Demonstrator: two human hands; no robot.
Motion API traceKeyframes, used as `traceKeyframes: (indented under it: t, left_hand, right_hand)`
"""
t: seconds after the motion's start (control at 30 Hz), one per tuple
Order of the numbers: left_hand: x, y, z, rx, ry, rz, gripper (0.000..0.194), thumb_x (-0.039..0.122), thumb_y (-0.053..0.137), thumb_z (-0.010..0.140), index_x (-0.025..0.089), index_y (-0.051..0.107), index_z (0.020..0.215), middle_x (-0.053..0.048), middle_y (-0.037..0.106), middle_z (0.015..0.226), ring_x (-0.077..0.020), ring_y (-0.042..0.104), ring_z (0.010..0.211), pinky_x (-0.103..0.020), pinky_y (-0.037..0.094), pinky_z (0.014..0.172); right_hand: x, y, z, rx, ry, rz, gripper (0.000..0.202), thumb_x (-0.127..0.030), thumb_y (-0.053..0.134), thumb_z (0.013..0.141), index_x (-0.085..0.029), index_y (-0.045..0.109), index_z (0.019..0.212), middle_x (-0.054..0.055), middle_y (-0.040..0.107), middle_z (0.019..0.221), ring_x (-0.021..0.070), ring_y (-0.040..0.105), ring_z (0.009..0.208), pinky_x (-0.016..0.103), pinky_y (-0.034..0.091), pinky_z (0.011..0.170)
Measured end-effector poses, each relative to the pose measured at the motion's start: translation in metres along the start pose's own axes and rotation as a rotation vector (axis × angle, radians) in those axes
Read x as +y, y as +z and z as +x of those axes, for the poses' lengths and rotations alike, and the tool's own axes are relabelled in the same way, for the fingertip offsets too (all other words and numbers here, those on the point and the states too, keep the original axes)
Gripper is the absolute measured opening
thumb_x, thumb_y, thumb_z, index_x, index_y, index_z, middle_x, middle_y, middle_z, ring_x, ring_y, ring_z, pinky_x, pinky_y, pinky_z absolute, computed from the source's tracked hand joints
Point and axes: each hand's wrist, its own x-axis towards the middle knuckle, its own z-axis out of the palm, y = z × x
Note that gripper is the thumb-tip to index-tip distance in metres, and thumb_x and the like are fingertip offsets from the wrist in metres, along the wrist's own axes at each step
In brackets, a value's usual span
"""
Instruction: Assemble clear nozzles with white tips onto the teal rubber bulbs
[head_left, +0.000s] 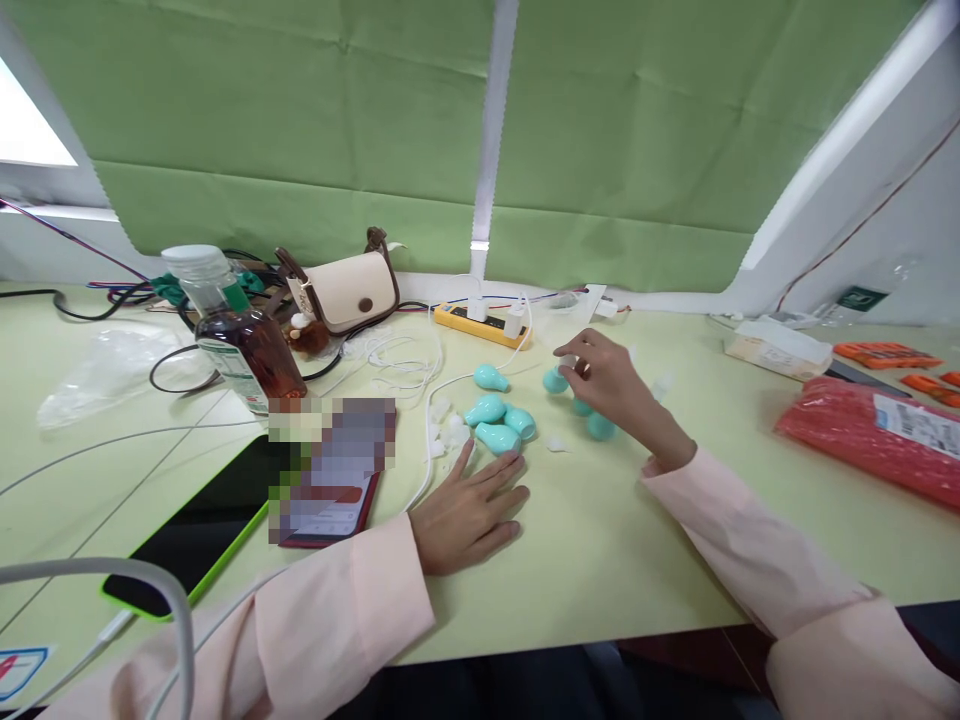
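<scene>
My left hand lies on the table with its fingers spread, holding nothing. Its fingertips are at the near edge of a small group of glossy turquoise bulb-shaped pieces. Another turquoise bulb lies just beyond the group. Further right, thumb and forefinger of my right hand pinch a small white cap at a turquoise bulb; whether the two touch is unclear. More turquoise bulbs sit beneath that hand, partly covered. Small translucent white pieces are heaped beside the group, and one loose piece lies between my hands.
Left of me are a black phone with a green edge, a red-edged phone and a bottle of brown liquid. A cream handbag and yellow power strip stand behind. At right lies a red wrapped parcel. White cables cross the table.
</scene>
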Motion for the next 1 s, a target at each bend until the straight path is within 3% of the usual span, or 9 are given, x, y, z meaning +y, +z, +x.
traceKeyframes:
  t: [0.13, 0.23, 0.33, 0.43, 0.5, 0.63, 0.8, 0.87, 1.0]
  left_hand:
    - [0.002, -0.004, -0.005, 0.39, 0.06, -0.116, 0.029, 0.02, 0.043, 0.08, 0.015, 0.043, 0.109, -0.016, 0.051, 0.112, -0.0247, 0.043, 0.11, -0.047, 0.032, 0.092]
    - [0.012, -0.012, -0.009, 0.731, -0.033, -0.291, 0.042, 0.027, 0.056, 0.069, 0.019, 0.04, 0.107, -0.012, 0.046, 0.105, -0.0248, 0.046, 0.099, -0.041, 0.041, 0.081]
    - [0.027, -0.017, -0.009, 0.591, -0.187, -0.527, 0.061, 0.045, 0.058, 0.065, 0.018, 0.035, 0.114, -0.011, 0.048, 0.105, -0.0258, 0.048, 0.096, -0.04, 0.04, 0.08]
    - [0.037, -0.016, -0.007, 0.329, -0.39, -0.628, 0.03, 0.041, 0.045, 0.079, 0.016, 0.051, 0.094, -0.004, 0.057, 0.078, -0.0175, 0.053, 0.071, -0.028, 0.041, 0.065]
    - [0.04, -0.012, -0.006, 0.249, -0.471, -0.611, 0.025, 0.035, 0.037, 0.084, 0.016, 0.053, 0.078, 0.001, 0.054, 0.063, -0.0135, 0.05, 0.058, -0.024, 0.037, 0.055]
    - [0.039, -0.006, -0.007, 0.247, -0.534, -0.503, 0.024, 0.033, 0.039, 0.084, 0.017, 0.047, 0.067, 0.003, 0.047, 0.055, -0.0123, 0.046, 0.052, -0.022, 0.031, 0.049]
    - [0.039, -0.007, -0.009, 0.28, -0.351, -0.452, 0.019, 0.03, 0.039, 0.082, 0.018, 0.047, 0.07, 0.002, 0.047, 0.058, -0.013, 0.045, 0.054, -0.022, 0.032, 0.051]
    - [0.038, -0.008, -0.009, 0.301, -0.376, -0.457, 0.018, 0.03, 0.041, 0.081, 0.018, 0.047, 0.07, 0.003, 0.046, 0.056, -0.0123, 0.044, 0.052, -0.022, 0.031, 0.05]
    - [0.036, -0.009, -0.01, 0.318, -0.441, -0.466, 0.016, 0.028, 0.04, 0.08, 0.018, 0.048, 0.071, 0.003, 0.045, 0.052, -0.0125, 0.043, 0.048, -0.023, 0.031, 0.048]
  right_hand:
    - [-0.031, -0.047, -0.008, 0.121, 0.024, 0.362, 0.014, -0.019, 0.062, 0.066, -0.018, 0.062, 0.08, 0.002, 0.053, 0.073, 0.011, 0.053, 0.057, 0.024, 0.048, 0.048]
    - [-0.062, -0.064, -0.024, -0.093, 0.078, 0.714, 0.012, -0.017, 0.069, 0.06, -0.018, 0.063, 0.071, 0.0, 0.05, 0.065, 0.0081, 0.052, 0.049, 0.017, 0.044, 0.034]
    - [-0.084, -0.045, -0.044, -0.301, 0.172, 1.086, 0.014, -0.015, 0.07, 0.058, -0.017, 0.061, 0.068, -0.001, 0.048, 0.064, 0.0075, 0.052, 0.045, 0.016, 0.044, 0.03]
    - [-0.09, -0.009, -0.06, -0.282, 0.245, 1.289, 0.012, -0.018, 0.068, 0.061, -0.017, 0.058, 0.068, -0.003, 0.045, 0.065, 0.0055, 0.049, 0.041, 0.017, 0.041, 0.028]
    - [-0.087, 0.01, -0.065, -0.278, 0.215, 1.244, 0.011, -0.024, 0.06, 0.07, -0.015, 0.056, 0.065, -0.003, 0.044, 0.061, 0.0042, 0.044, 0.039, 0.018, 0.037, 0.03]
    - [-0.086, 0.024, -0.069, -0.3, 0.138, 0.981, 0.039, -0.033, 0.04, 0.082, -0.015, 0.042, 0.047, -0.004, 0.037, 0.045, 0.0051, 0.034, 0.042, 0.02, 0.031, 0.042]
    - [-0.088, 0.024, -0.067, -0.417, 0.59, 1.082, 0.048, -0.041, 0.024, 0.084, -0.019, 0.027, 0.043, -0.006, 0.026, 0.035, 0.0048, 0.022, 0.031, 0.021, 0.02, 0.034]
    - [-0.079, 0.026, -0.064, -0.372, 0.517, 0.934, 0.048, -0.041, 0.023, 0.084, -0.019, 0.029, 0.043, -0.005, 0.028, 0.035, 0.0055, 0.023, 0.032, 0.022, 0.019, 0.036]
    - [-0.051, 0.035, -0.057, -0.235, 0.121, 0.467, 0.045, -0.039, 0.041, 0.078, -0.017, 0.032, 0.04, -0.004, 0.029, 0.038, 0.0061, 0.024, 0.038, 0.024, 0.016, 0.044]
